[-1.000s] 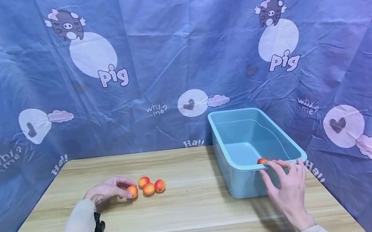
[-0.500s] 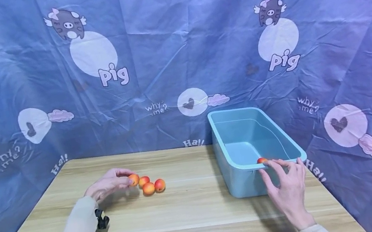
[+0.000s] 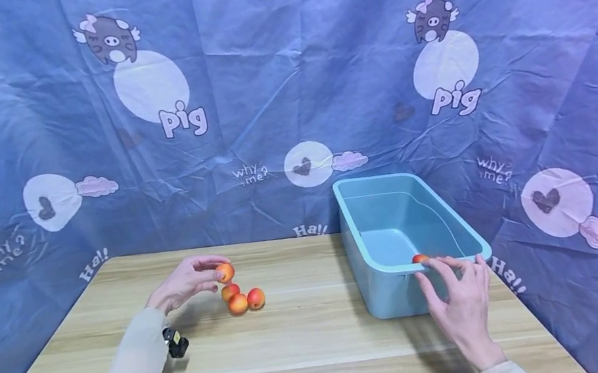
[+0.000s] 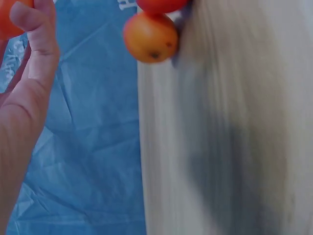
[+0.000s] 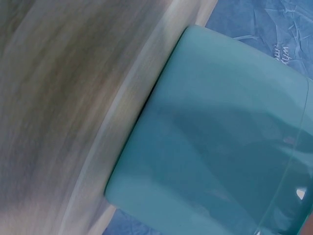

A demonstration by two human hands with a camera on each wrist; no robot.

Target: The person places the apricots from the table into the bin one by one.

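Note:
My left hand [image 3: 189, 280] pinches a small orange-red fruit [image 3: 225, 272], apricot-like, between thumb and fingers, held above the table. In the left wrist view that held fruit [image 4: 11, 19] shows at the top left corner. Just below it in the head view, three similar fruits lie close together: a back one [image 3: 230, 291], a front one [image 3: 238, 303] and a right one [image 3: 255, 298]. My right hand [image 3: 466, 303] grips the near rim of a blue plastic bin [image 3: 392, 293], fingers over the edge, thumb outside. Another fruit [image 3: 420, 258] shows inside, partly hidden by the rim.
A light wood-grain table [image 3: 308, 371] carries everything. The bin stands at its right side. Behind and at both sides hangs a blue cloth [image 3: 249, 75] printed with pigs and words. A small black device [image 3: 176, 343] sits at the left wrist.
My left hand has raised its fruit from beside the others and moved it away and slightly right. The right hand, the bin and the three fruits on the table stay put.

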